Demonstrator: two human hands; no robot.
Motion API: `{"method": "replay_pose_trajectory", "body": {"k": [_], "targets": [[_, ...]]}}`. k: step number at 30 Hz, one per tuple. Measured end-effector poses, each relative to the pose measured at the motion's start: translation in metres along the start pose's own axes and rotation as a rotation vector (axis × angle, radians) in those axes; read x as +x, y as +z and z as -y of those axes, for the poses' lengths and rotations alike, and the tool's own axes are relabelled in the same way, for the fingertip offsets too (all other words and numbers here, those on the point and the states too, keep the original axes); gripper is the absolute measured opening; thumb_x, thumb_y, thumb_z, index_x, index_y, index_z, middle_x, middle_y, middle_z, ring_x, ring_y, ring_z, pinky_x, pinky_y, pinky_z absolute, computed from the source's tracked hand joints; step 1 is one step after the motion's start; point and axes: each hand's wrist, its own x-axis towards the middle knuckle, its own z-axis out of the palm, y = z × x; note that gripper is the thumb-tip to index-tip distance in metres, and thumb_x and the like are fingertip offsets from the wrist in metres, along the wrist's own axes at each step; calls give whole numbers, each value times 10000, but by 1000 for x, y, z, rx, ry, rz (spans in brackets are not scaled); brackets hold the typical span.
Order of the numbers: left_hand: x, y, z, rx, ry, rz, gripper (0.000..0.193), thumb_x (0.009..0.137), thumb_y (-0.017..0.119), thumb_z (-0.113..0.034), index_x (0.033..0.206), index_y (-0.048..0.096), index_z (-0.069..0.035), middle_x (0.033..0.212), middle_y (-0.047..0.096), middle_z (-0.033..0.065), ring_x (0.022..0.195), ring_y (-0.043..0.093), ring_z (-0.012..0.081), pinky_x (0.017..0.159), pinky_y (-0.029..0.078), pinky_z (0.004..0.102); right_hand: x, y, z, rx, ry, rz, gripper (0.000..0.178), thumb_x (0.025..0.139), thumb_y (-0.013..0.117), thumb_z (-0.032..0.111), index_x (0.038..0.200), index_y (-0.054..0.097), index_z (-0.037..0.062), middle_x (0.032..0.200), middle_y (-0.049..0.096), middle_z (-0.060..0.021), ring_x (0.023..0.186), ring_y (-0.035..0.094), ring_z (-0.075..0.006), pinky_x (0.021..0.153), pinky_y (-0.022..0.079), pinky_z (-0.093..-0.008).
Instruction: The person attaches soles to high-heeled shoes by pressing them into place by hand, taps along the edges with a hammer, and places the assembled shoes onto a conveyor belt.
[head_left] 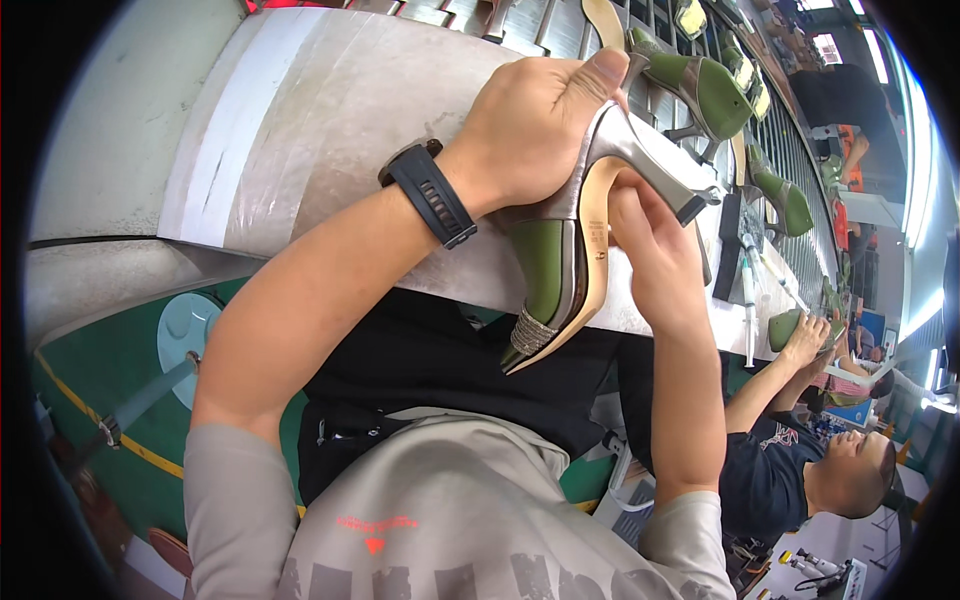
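A green and metallic-grey high-heeled shoe is held tilted over the near edge of the worktop, its pointed toe with a glittery band toward me. Its tan sole faces right, and the tall grey heel points right with a dark tip. My left hand, a black watch on its wrist, is closed around the back of the shoe, thumb up near the heel seat. Curled under the heel, my right hand has its fingers closed against the arch of the sole; the fingertips are partly hidden.
A pale covered worktop lies under my arms. Beyond it a slatted rack carries several green heels, such as one shoe. Syringe-like tools stand at right. A co-worker there handles another green shoe. A blue round stool is at lower left.
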Motion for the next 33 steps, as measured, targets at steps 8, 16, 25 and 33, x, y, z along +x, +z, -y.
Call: {"method": "replay_pose_trajectory", "body": {"k": [8, 16, 25, 33], "targets": [[1, -5, -6, 40, -47, 32, 738, 1127, 421, -610, 955, 771, 16, 842, 724, 65, 840, 653, 122, 789, 524, 290, -11, 5, 16, 36, 232, 165, 825, 900, 871, 252, 1531, 444, -67, 1259, 708, -142, 1104, 683, -175, 1007, 546, -361], [-16, -50, -26, 13, -26, 162, 564, 899, 872, -438, 1209, 678, -8, 1041, 699, 40, 944, 656, 108, 842, 544, 287, 16, 16, 31, -209, -159, 142, 443, 895, 875, 279, 1160, 729, -46, 970, 781, -116, 907, 748, -215, 811, 592, -362], [-128, -43, -63, 682, 222, 134, 794, 621, 969, -146, 1354, 680, -50, 1363, 646, 165, 1211, 657, 343, 1064, 507, 443, -11, -6, 8, -982, -793, 75, 740, 692, 927, 383, 1325, 719, 61, 1426, 669, -145, 1355, 585, -380, 1153, 432, -540], [-123, -33, -61, 842, 334, 240, 698, 725, 918, -170, 1367, 687, -22, 1434, 676, 195, 1338, 653, 364, 1133, 466, 501, -6, -7, -14, -944, -872, 17, 782, 694, 874, 527, 1325, 723, 92, 1381, 699, -74, 1320, 608, -337, 1163, 380, -606]]}}
